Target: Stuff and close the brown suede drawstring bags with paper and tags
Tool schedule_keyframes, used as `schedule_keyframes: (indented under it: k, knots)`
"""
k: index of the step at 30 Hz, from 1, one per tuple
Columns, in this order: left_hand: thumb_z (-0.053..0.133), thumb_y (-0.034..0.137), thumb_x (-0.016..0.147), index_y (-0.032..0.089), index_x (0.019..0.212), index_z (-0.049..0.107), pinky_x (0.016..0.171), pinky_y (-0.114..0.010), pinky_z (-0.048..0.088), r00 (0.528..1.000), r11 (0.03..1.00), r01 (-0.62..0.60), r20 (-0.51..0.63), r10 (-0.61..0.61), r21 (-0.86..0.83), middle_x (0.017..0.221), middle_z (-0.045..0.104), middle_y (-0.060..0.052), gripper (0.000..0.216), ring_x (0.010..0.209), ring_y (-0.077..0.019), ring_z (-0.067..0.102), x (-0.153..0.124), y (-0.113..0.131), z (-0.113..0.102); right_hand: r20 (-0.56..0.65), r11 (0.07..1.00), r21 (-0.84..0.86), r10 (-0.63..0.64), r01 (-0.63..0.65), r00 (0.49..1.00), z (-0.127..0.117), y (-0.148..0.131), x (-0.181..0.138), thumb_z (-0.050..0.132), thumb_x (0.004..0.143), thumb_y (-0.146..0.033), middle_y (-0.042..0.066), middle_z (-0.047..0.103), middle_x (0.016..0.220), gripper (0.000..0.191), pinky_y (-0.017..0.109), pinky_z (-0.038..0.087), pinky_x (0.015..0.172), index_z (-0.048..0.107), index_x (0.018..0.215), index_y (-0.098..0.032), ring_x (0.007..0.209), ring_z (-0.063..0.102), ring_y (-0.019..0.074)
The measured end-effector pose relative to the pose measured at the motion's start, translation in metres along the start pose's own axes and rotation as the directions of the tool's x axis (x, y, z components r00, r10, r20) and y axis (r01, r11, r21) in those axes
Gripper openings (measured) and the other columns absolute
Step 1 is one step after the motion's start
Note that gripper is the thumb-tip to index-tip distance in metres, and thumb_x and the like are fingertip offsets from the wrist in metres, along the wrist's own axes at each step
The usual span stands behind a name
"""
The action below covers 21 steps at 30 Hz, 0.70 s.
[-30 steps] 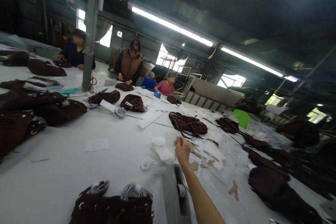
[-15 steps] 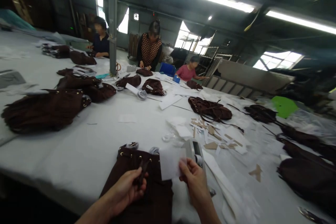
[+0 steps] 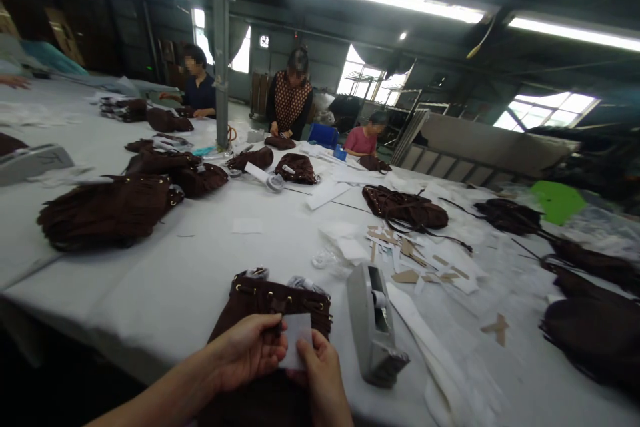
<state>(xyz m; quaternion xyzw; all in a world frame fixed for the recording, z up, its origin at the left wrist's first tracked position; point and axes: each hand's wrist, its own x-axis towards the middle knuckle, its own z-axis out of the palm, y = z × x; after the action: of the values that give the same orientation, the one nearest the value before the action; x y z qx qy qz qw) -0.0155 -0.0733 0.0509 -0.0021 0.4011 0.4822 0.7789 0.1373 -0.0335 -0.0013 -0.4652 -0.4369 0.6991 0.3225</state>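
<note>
A dark brown bag (image 3: 245, 300) with gold eyelets round its top lies in front of me at the table's near edge. Over it, my left hand (image 3: 263, 347) pinches a dark brown strap end or tassel (image 3: 278, 325) near the eyelets. My right hand (image 3: 320, 367) grips a small white sheet of paper (image 3: 299, 332) between thumb and fingers, held up close against the strap piece. Grey wrapped parts (image 3: 303, 283) show at the bag's top edge. Just right of the hands stands a grey tape dispenser (image 3: 370, 333).
More brown bags (image 3: 107, 210) lie across the white table (image 3: 175, 280). Cardboard and paper scraps (image 3: 407, 273) and a long white strip (image 3: 425, 347) are on the right. A metal post (image 3: 221, 47) rises from the table. Several people (image 3: 293, 97) work at the far side.
My right hand has brought the white paper left, from beside the tape dispenser to the strap piece in my left hand. The dispenser is now uncovered. The view has shifted slightly.
</note>
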Motion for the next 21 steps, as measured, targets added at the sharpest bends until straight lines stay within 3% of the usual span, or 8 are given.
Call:
schedule_keyframes:
  k: [4, 11, 17, 21]
  knots:
    - [0.046, 0.028, 0.089, 0.01, 0.088, 0.055, 0.044, -0.017, 0.048, 0.997, 0.995, -0.066, -0.025, 0.069, 0.079, 0.06, 0.065, -0.006, 0.02, 0.049, -0.0133, 0.063, -0.005, -0.013, -0.001, 0.019, 0.993, 0.112, -0.042, 0.039, 0.999, 0.018, 0.001, 0.008, 0.065, 0.067, -0.039, 0.001, 0.063, 0.066, 0.035, 0.021, 0.047, 0.047, 0.061, 0.09, -0.014, 0.054, 0.055, 0.0118]
    - [0.048, 0.036, 0.089, 0.011, 0.09, 0.054, 0.044, -0.016, 0.046, 0.996, 0.985, -0.079, -0.025, 0.084, 0.154, 0.064, 0.067, -0.008, 0.026, 0.052, -0.0135, 0.064, 0.0, -0.02, -0.015, 0.074, 0.996, 0.085, -0.001, -0.005, 0.997, 0.022, 0.0, 0.013, 0.07, 0.062, -0.054, 0.001, 0.059, 0.062, 0.045, 0.02, 0.043, 0.043, 0.061, 0.077, -0.013, 0.05, 0.048, 0.0096]
    - [0.039, 0.055, 0.087, 0.007, 0.094, 0.057, 0.049, -0.02, 0.05, 0.999, 0.999, -0.024, 0.023, 0.023, 0.049, 0.068, 0.068, -0.012, 0.051, 0.054, -0.0151, 0.065, 0.006, -0.017, -0.025, 0.03, 0.996, 0.078, -0.046, 0.044, 0.998, 0.021, 0.008, 0.02, 0.069, 0.064, -0.056, 0.0, 0.056, 0.059, 0.046, 0.017, 0.038, 0.042, 0.062, 0.075, -0.012, 0.05, 0.044, 0.008]
    - [0.038, 0.05, 0.089, 0.005, 0.097, 0.058, 0.052, -0.022, 0.052, 1.0, 1.0, -0.009, 0.017, 0.009, -0.017, 0.067, 0.069, -0.012, 0.05, 0.056, -0.0157, 0.066, 0.011, -0.016, -0.028, 0.024, 0.997, 0.05, -0.061, 0.059, 0.998, 0.018, 0.012, 0.023, 0.068, 0.064, -0.057, 0.002, 0.06, 0.065, 0.05, 0.019, 0.039, 0.044, 0.064, 0.084, -0.012, 0.053, 0.049, 0.0105]
